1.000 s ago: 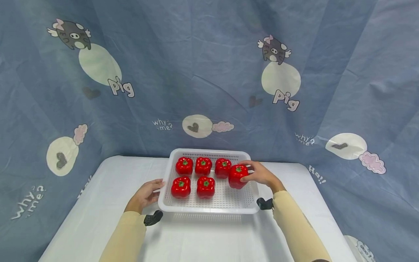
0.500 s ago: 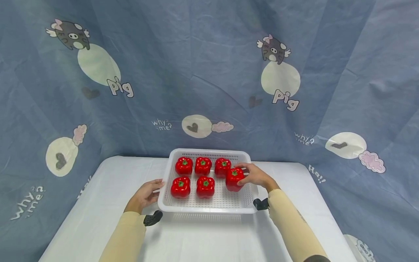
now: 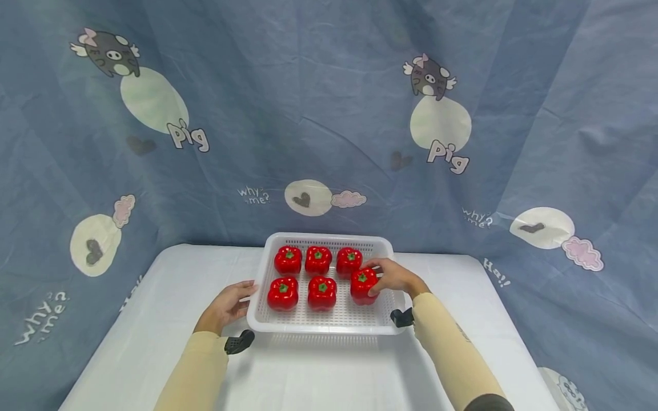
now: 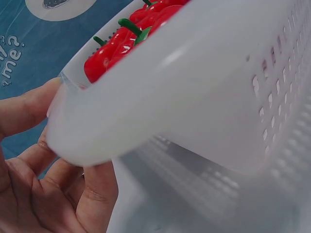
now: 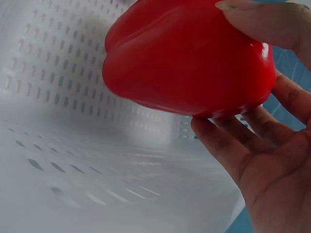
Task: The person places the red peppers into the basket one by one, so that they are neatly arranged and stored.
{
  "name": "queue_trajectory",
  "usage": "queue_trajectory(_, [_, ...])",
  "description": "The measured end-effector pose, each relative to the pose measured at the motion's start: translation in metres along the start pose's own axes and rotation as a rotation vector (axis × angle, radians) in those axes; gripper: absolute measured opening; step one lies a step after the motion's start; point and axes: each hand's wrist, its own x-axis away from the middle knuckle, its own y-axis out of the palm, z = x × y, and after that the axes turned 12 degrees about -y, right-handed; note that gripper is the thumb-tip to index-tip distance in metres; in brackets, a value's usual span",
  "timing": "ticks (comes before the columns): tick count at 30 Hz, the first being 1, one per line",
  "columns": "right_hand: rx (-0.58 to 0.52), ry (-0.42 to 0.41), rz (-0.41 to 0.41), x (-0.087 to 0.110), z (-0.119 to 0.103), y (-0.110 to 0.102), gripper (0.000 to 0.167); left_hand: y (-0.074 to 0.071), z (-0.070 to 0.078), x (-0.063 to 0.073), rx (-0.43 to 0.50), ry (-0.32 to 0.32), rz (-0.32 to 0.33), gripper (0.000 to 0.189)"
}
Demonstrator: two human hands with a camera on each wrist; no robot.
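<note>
A white perforated plastic basket (image 3: 329, 329) holds several glossy red bell peppers with green stems. Three of them, such as the pepper (image 3: 317, 260), line the back row; the pepper (image 3: 283, 293) and the pepper (image 3: 321, 293) stand in front. My right hand (image 3: 394, 277) grips another bell pepper (image 3: 361, 290) at the front right inside the basket. In the right wrist view the thumb lies over this pepper (image 5: 180, 63) and the fingers support its other side. At the basket's left end, my left hand (image 3: 229, 302) pinches the rim (image 4: 121, 104), thumb above and fingers beneath.
The basket stands on a white-covered table (image 3: 329, 371), near its back edge. Behind rises a blue printed curtain (image 3: 349, 125). A black wrist device (image 3: 240, 342) is on the left wrist and another black device (image 3: 402, 317) on the right, close to the basket's corner.
My right hand has carried the held pepper leftward and down toward the front row, beside the other two there. My left hand has stayed at the rim, and the basket has barely moved.
</note>
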Motion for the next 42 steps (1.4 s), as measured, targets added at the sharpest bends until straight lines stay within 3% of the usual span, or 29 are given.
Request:
queue_trajectory(5, [-0.013,0.04,-0.012,-0.004,0.001,0.003,0.062,0.0,0.0,0.001,0.006,0.002,-0.003,0.055])
queue_trajectory(22, [-0.003,0.065,-0.041,-0.008,0.004,0.014,0.061,0.002,-0.001,0.004,-0.019,0.018,-0.001,0.055])
queue_trajectory(42, [0.142,0.038,-0.078,-0.007,-0.002,0.016,0.063,0.002,-0.001,0.002,-0.03,0.014,0.013,0.06])
